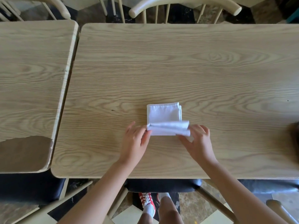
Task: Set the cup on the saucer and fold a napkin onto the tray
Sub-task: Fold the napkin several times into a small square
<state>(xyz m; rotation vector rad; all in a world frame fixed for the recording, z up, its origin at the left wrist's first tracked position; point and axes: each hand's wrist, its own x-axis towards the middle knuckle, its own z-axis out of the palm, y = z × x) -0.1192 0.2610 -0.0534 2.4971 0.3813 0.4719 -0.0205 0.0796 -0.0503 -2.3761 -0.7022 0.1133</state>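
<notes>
A white cloth napkin lies folded on the wooden table, near its front middle. Its near edge is lifted and curled over toward the far side. My left hand pinches the lifted edge at its left corner. At the right corner, my right hand grips the same edge between thumb and fingers. No cup, saucer or tray can be made out; only a dark blurred object shows at the table's right edge.
A second wooden table with a chipped front corner stands close on the left, a narrow gap between. Pale wooden chairs stand at the far side. A dark-cushioned chair sits below the near edge.
</notes>
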